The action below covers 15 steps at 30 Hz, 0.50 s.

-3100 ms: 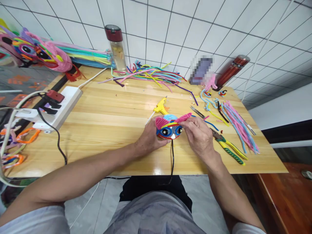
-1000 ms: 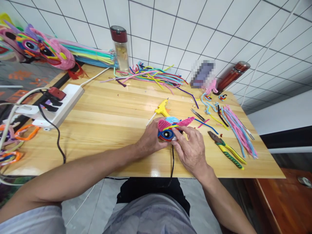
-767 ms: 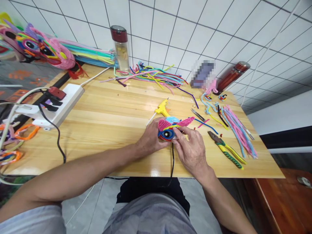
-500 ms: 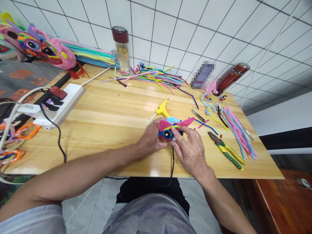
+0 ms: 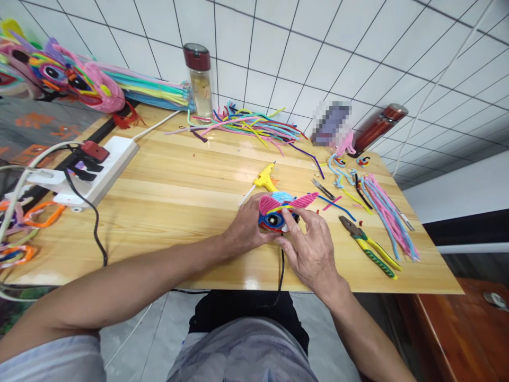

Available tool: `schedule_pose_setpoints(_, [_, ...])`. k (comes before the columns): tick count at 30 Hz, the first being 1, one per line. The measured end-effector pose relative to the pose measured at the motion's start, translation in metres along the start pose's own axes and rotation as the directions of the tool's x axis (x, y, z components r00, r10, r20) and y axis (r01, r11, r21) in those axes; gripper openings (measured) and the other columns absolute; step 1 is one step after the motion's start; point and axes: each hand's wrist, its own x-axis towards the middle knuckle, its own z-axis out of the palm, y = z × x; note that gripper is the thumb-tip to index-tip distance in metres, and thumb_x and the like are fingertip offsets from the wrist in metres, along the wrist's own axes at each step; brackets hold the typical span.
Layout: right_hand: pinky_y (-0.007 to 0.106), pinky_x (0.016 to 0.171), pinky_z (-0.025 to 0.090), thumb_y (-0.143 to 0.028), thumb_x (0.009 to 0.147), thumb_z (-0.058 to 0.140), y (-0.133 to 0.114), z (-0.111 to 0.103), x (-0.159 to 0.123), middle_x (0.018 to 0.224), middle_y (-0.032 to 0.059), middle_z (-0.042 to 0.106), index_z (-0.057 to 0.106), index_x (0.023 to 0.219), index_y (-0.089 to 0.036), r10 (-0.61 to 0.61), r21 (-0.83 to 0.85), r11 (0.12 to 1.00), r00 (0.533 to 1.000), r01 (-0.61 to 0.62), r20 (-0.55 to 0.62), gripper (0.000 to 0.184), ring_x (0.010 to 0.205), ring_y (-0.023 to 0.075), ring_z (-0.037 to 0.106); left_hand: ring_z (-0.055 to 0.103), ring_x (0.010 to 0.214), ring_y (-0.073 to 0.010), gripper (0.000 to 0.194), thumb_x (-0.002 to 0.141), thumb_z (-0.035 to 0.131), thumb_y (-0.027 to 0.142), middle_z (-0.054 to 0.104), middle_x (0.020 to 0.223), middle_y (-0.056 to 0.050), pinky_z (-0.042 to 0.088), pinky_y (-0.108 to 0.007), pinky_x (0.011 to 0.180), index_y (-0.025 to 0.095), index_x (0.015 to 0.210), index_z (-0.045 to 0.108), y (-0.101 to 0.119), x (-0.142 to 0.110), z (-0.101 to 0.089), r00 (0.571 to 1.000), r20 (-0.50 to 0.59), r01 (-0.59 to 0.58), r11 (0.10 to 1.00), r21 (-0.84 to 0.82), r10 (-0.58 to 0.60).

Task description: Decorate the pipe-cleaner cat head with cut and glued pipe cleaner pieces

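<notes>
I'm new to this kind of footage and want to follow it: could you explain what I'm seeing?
There is no machine here: these are a person's two bare hands, seen by one camera worn on the head, looking forward and down. The left hand holds a small fuzzy figure with pink ears. The right hand has its fingers against the figure's front; whether they grip it, I can't tell. On the wooden table lie a yellow glue gun, snips, pliers and colorful fuzzy stems. A power strip is at the left, and a bottle stands near the wall.
</notes>
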Motion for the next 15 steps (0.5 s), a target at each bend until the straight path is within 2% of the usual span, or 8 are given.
schedule_pose_setpoints(6, [0.054,0.100,0.056,-0.034,0.104,0.060,-0.0022,0.0029,-0.0015,0.132,0.0203,0.063,0.050,0.154,-0.018,0.001,-0.004,1.000,1.000,-0.001,0.009,0.053,0.123,0.0342,0.060,0.060,0.134,-0.0372,0.087,0.074,0.088,0.060,0.062,0.139,-0.019,0.046,-0.058,0.118,0.020,0.141,0.049,-0.0024,0.0000,0.0028,1.000,-0.012,0.027,0.999,-0.029,-0.027])
schedule_pose_setpoints(15, [0.055,0.101,0.057,-0.034,0.104,0.059,0.0016,0.0055,-0.0037,0.134,0.0223,0.062,0.047,0.156,-0.016,-0.001,-0.001,1.000,1.000,0.001,0.016,0.057,0.126,0.0355,0.059,0.058,0.137,-0.0375,0.086,0.076,0.088,0.056,0.061,0.140,-0.020,0.044,-0.057,0.119,0.019,0.143,0.049,0.0020,0.0011,-0.0012,1.000,0.009,0.027,0.999,-0.031,-0.026])
